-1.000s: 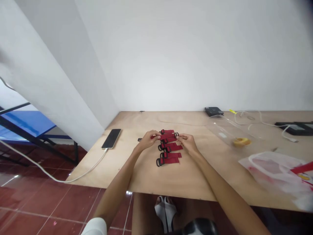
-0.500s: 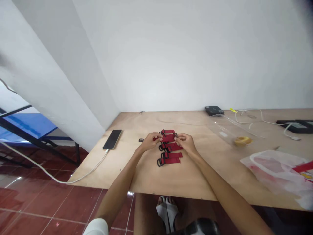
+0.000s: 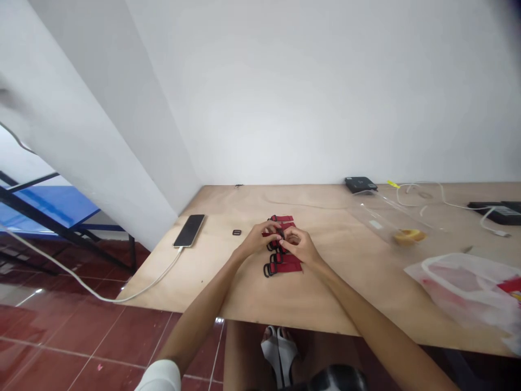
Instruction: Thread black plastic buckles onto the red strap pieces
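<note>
My left hand (image 3: 262, 237) pinches a short red webbing strap, most of it covered by the fingers. Close beside it, my right hand (image 3: 300, 245) is closed on the same strap at a dark ring or buckle, which the fingertips partly hide. Under and around both hands, several red straps (image 3: 291, 267) with black buckles (image 3: 270, 269) lie in a column on the wooden table. A single black slide buckle (image 3: 236, 232) lies apart, left of my left hand.
A phone (image 3: 189, 231) on a white charging cable (image 3: 160, 281) lies at the left. To the right are a clear plastic bag (image 3: 378, 214), a yellow tape roll (image 3: 409, 237), a white translucent bag (image 3: 448, 288) and a black box (image 3: 360, 184). The table (image 3: 260, 304) meets a white wall.
My hands have come together; the strap stretched between them before is now bunched at the fingertips. The right hand has moved left, and the view has shifted slightly.
</note>
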Demonstrator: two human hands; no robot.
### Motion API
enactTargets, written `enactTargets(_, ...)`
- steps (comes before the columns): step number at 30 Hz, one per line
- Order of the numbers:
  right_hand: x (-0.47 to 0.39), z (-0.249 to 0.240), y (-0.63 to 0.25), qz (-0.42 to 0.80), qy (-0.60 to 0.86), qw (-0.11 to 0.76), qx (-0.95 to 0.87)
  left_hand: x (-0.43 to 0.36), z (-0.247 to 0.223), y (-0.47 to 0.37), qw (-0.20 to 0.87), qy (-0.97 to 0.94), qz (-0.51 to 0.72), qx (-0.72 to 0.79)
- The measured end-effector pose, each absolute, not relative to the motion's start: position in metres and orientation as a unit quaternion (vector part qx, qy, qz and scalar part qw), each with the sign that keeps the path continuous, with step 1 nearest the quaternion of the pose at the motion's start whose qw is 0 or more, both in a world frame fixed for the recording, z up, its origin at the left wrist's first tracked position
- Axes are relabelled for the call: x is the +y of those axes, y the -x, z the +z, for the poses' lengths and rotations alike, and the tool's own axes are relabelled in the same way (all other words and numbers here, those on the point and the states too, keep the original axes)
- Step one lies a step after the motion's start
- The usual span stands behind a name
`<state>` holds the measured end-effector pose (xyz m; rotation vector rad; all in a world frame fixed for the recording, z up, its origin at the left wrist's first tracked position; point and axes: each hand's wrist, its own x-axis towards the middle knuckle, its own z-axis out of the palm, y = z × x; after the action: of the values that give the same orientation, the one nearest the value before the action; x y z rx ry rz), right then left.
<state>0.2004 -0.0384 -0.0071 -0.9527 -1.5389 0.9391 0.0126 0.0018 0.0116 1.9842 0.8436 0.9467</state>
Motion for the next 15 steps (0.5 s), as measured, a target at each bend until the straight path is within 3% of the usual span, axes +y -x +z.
enactTargets(10, -0.033, 0.003, -0.216, 0.458, 0.417, 0.600, -0.507, 0.008, 0.012, -0.004, 0.353, -0.792, 0.335, 0.368)
enactTargets(15, -0.031, 0.006, -0.220, 0.467, 0.442, 0.588, -0.490, 0.013, 0.008, -0.001, 0.337, -0.780, 0.354, 0.391)
